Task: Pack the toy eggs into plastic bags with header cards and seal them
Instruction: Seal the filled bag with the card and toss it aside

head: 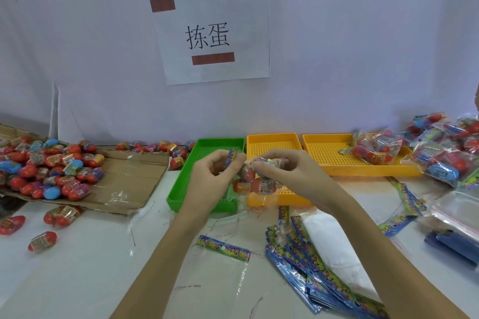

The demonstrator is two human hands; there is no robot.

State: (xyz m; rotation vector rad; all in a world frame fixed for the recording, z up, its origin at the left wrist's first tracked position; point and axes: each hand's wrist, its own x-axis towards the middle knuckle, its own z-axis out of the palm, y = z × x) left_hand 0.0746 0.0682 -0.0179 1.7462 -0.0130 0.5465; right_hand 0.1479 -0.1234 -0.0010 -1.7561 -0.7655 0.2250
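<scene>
Both my hands hold one clear plastic bag of toy eggs (256, 185) above the green tray (181, 189) and the near yellow tray (272, 142). My left hand (212, 176) pinches the bag's colourful header card at its top. My right hand (285, 171) grips the bag's upper part from the right. Red eggs hang in the bag below my fingers. Loose wrapped toy eggs (51, 168) are heaped on flattened cardboard at the left. An unfilled bag with a header card (225, 251) lies on the table near me.
A stack of flat bags with header cards (311, 267) lies at the lower right. Filled bags (440, 147) pile on and beside the far yellow tray (331, 160). A few eggs (41, 241) lie loose at the left. A blue object (453, 243) sits at the right edge.
</scene>
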